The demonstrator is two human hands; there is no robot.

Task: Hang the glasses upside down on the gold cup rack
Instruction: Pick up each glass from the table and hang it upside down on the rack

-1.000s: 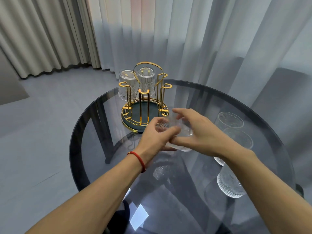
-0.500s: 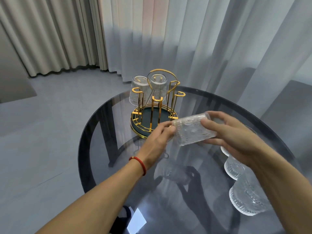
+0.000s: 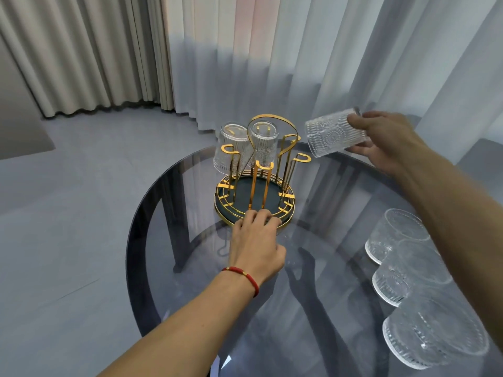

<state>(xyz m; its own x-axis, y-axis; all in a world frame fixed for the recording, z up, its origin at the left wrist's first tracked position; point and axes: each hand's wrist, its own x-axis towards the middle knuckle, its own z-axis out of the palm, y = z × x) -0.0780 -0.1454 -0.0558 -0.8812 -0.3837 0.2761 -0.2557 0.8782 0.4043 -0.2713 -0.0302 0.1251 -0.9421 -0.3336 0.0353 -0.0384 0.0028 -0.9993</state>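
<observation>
The gold cup rack [image 3: 255, 183] with a dark green base stands at the far side of the round glass table [image 3: 168, 240]. Two ribbed glasses [image 3: 231, 151] [image 3: 264, 144] hang upside down on its back pegs. My right hand [image 3: 386, 142] grips a patterned clear glass [image 3: 330, 136], tilted with its mouth towards the rack, just right of and above a free gold peg [image 3: 302, 159]. My left hand [image 3: 258, 240] rests with its fingertips on the near rim of the rack's base. Three more glasses [image 3: 394, 235] [image 3: 408, 270] [image 3: 435, 333] stand on the table at the right.
Sheer white curtains [image 3: 299, 63] hang close behind the table, with beige drapes [image 3: 81, 55] to the left. Grey floor [image 3: 68, 213] lies left of the table. The table's dark legs show through the glass top.
My right hand has lifted the glass up and to the right, above the rack's right pegs. My left hand let go of the glass and moved forward onto the rack's base.
</observation>
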